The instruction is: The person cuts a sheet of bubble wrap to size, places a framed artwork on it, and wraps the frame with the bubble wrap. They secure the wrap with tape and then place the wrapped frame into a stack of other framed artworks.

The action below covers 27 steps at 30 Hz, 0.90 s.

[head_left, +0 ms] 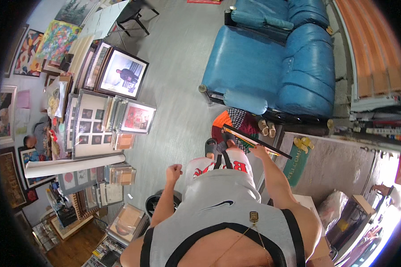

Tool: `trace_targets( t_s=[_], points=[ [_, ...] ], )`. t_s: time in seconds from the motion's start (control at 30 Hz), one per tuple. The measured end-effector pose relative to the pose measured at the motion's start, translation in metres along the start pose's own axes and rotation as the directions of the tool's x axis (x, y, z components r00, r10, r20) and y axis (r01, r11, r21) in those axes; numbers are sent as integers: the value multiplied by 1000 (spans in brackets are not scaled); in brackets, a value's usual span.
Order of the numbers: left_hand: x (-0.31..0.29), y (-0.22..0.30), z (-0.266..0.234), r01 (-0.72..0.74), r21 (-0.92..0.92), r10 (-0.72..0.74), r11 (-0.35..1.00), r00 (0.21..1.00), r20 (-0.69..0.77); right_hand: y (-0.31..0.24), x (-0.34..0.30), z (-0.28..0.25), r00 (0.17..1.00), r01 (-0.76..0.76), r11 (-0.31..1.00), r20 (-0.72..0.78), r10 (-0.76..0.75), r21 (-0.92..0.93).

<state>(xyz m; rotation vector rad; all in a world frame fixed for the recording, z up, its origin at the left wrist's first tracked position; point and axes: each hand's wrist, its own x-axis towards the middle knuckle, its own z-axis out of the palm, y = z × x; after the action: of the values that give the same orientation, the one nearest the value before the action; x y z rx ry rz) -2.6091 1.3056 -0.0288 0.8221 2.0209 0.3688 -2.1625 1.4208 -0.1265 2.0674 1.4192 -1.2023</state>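
Observation:
My right hand (259, 151) is closed on the near edge of a thin picture frame (272, 148). The frame is seen almost edge-on, with a long black side and a yellowish strip along it, so its face is hidden. It hangs tilted above a round patchwork rug (227, 118), beside my right leg. To my left, my left hand (174, 172) is curled into a loose fist with nothing visible in it. Its closest neighbours are a dark round bin (152, 204) by my left forearm and a long white paper roll (75, 165).
Stacked framed pictures (122, 73) and wrapped prints (93, 124) line the left side. A blue leather sofa (245, 62) stands ahead on the right. Sandals (266, 128) sit by the rug. A green doormat (297, 165) and a plastic bag (334, 205) are to the right.

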Motion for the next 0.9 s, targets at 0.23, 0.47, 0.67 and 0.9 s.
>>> trace_targets(
  t_s=[0.23, 0.47, 0.67, 0.9],
  points=[
    [53, -54, -36, -86, -71, 90, 994, 994, 63, 31, -102, 49, 963, -20, 990, -265, 56, 138],
    [83, -66, -25, -131, 266, 71, 955, 972, 224, 58, -177, 157, 971, -113, 884, -138, 194, 453],
    [105, 3, 29, -188, 141, 131, 972, 931, 341, 73, -235, 195, 925, -97, 701, -196, 325, 707],
    [108, 132, 142, -377, 210, 204, 902, 801, 562, 113, -293, 179, 898, -32, 465, -179, 401, 885]
  ],
)
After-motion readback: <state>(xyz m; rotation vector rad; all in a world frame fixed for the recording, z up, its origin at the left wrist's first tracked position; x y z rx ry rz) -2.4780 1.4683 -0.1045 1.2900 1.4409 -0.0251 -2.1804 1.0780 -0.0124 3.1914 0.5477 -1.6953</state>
